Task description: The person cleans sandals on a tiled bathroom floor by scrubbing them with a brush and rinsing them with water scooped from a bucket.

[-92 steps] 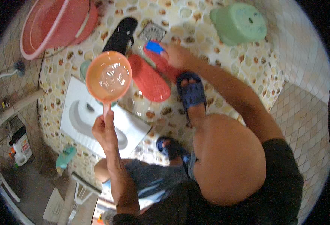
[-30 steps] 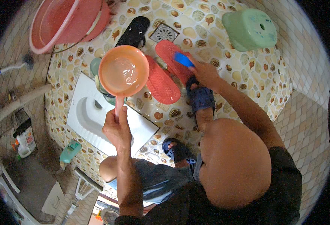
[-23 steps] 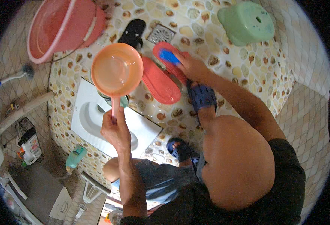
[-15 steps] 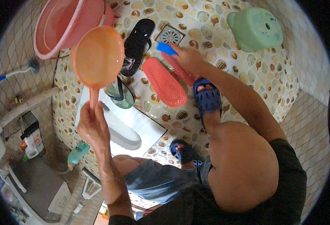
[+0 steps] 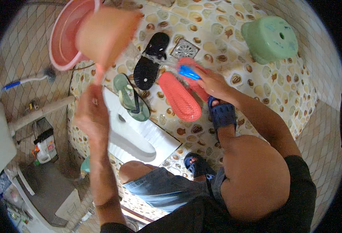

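My left hand [image 5: 92, 112] is closed round the handle of an orange water dipper [image 5: 104, 35], which is tilted and blurred. Water streams from it across a black flip-flop [image 5: 151, 60] toward my right hand [image 5: 215, 83]. That hand grips a blue brush [image 5: 188, 72] at a red slipper, its bristles hidden. A second red slipper [image 5: 180, 99] lies nearer me on the floor. Left of it rests a green flip-flop [image 5: 131, 97], partly over the white squat toilet [image 5: 161, 145].
A pink basin [image 5: 56, 48] stands at the far left, a green stool [image 5: 272, 39] at the far right. Beyond the slippers is a metal floor drain [image 5: 184, 49]. A pipe [image 5: 42, 112] and a toilet brush [image 5: 29, 79] are along the left wall. My feet wear blue clogs [image 5: 222, 114].
The dipper has tipped from level to tilted, and water now pours from it. The brush has come nearer along the red slipper. The whole view has shifted slightly.
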{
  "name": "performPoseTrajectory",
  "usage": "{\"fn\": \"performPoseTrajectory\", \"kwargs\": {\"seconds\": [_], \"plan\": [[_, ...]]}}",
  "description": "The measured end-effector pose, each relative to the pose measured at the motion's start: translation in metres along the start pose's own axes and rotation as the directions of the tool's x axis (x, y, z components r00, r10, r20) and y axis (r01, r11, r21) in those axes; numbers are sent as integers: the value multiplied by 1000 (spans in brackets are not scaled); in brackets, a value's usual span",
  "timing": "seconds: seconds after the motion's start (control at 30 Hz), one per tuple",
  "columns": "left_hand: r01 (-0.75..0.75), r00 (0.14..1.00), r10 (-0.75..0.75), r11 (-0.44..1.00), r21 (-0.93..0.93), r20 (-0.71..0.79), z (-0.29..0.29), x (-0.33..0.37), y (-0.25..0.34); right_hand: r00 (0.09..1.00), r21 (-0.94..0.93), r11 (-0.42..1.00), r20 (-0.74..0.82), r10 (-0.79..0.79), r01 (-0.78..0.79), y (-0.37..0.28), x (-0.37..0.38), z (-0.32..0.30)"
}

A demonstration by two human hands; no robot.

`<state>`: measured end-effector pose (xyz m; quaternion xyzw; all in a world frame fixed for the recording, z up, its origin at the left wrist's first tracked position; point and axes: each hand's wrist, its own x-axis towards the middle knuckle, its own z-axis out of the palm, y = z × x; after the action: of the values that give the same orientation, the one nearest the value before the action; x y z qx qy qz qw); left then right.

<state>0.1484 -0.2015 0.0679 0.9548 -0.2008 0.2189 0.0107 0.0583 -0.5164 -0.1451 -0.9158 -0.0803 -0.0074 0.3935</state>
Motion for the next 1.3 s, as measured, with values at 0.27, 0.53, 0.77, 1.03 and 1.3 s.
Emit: {"fn": "performPoseTrajectory", "kwargs": {"seconds": [0.27, 0.53, 0.77, 1.03, 1.3], "plan": [[176, 979, -196, 951, 256, 54, 24, 128, -100, 949, -172, 937, -142, 283, -305, 44, 85, -19], [61, 854, -236, 930, 362, 463, 111, 155, -143, 866, -50, 923, 330, 377, -382, 56, 97, -4], [643, 633, -277, 709, -291, 723, 113, 176, -174, 704, 364, 705, 658, 267, -608, 20, 83, -51], [720, 625, -436, 2, -694, 648, 105, 140, -145, 919, 304, 867, 134, 371, -395, 39, 56, -45], [649, 717, -360, 33, -760, 596, 48, 149, -155, 691, 955, 265, -104, 715, -130, 78, -3, -95]]}}
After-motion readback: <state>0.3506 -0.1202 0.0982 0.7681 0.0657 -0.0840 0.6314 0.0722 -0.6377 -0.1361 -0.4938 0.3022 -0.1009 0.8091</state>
